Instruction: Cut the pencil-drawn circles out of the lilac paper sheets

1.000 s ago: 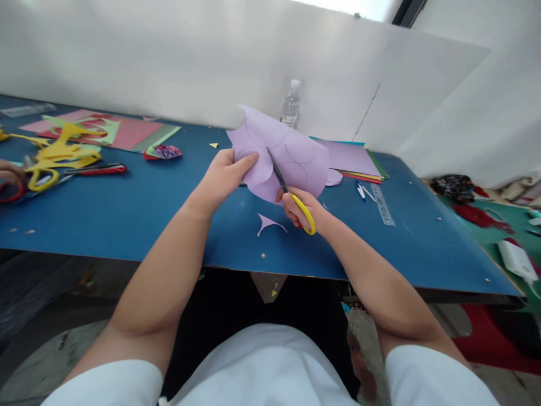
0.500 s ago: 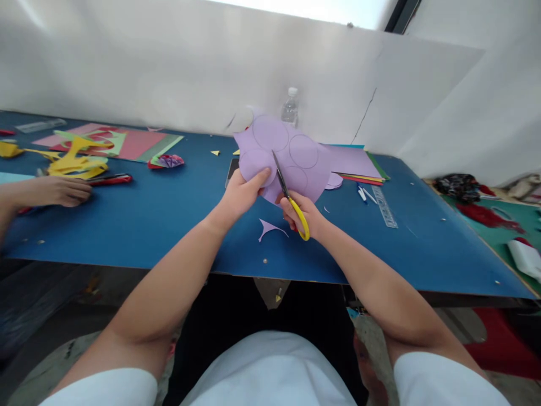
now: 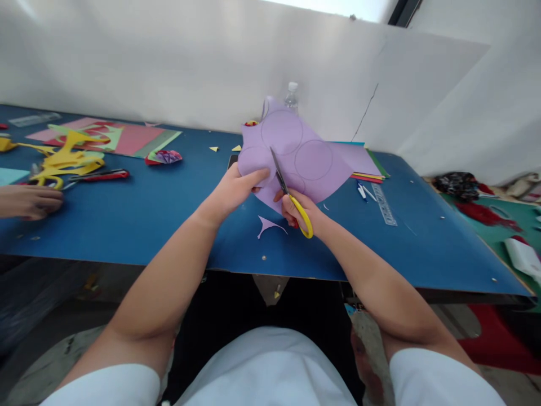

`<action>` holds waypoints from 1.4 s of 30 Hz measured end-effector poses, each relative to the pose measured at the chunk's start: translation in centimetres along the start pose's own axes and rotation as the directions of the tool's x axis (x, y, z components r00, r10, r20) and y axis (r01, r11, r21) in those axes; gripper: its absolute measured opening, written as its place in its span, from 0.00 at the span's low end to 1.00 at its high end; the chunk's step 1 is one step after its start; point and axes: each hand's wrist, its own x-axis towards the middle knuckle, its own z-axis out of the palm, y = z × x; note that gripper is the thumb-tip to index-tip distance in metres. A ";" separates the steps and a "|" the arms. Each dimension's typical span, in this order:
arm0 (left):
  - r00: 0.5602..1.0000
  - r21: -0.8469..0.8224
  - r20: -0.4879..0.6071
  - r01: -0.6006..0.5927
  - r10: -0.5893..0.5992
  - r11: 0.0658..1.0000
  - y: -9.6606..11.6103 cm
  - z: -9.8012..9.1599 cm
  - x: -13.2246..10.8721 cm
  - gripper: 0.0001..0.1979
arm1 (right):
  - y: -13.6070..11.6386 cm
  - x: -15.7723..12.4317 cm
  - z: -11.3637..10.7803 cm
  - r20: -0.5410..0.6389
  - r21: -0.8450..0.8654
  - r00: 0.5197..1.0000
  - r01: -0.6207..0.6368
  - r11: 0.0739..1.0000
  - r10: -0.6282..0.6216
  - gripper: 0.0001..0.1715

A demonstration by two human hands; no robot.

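Note:
A sheet of purple paper (image 3: 291,144) marked with drawn circles is held up above the blue table. My left hand (image 3: 236,189) grips its left edge, thumb on top. In my right hand (image 3: 302,211) is a pair of scissors (image 3: 279,172) with yellow and red handles, the fingers wrapped round the handles. The dark blades lie against the paper, just right of my left thumb, pointing away from me. Below the sheet, a thin purple paper scrap (image 3: 270,225) lies on the table.
Stacked coloured paper (image 3: 359,158), pens (image 3: 362,192) and a clear ruler (image 3: 384,204) lie to the right. A plastic bottle (image 3: 291,97) stands behind the sheet. At left are a co-worker's hand (image 3: 31,201), yellow paper cutouts (image 3: 70,158) and a red-handled cutter (image 3: 105,176).
The purple sheet has tilted and swung a little to the right in my hands, its circles showing larger. The co-worker's hand has moved left and nearer, uncovering yellow scissor handles.

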 end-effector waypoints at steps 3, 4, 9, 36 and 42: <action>1.000 -0.024 0.000 -0.006 0.006 1.000 -0.1 0.0 0.1 0.15 | -0.3 -0.1 0.1 -0.014 -0.014 1.000 -0.003 1.000 0.003 0.48; 1.000 -0.031 -0.004 -0.006 0.006 1.000 -0.1 0.0 0.1 0.15 | -0.4 -0.1 0.1 -0.015 -0.010 1.000 -0.007 1.000 0.007 0.49; 1.000 -0.032 -0.014 -0.010 0.010 0.999 -0.2 -0.1 0.1 0.15 | -1.1 -0.4 0.1 -0.032 0.006 0.999 -0.034 0.999 0.034 0.49; 0.997 -0.054 0.030 -0.067 0.069 0.996 -0.7 -0.5 0.7 0.17 | -1.0 -0.6 -0.3 0.021 -0.015 0.998 -0.067 0.998 0.067 0.39; 0.998 -0.027 0.010 -0.061 0.061 0.998 -0.7 -0.5 0.7 0.15 | -0.7 -0.4 -0.5 0.061 -0.034 0.994 -0.086 0.996 0.088 0.38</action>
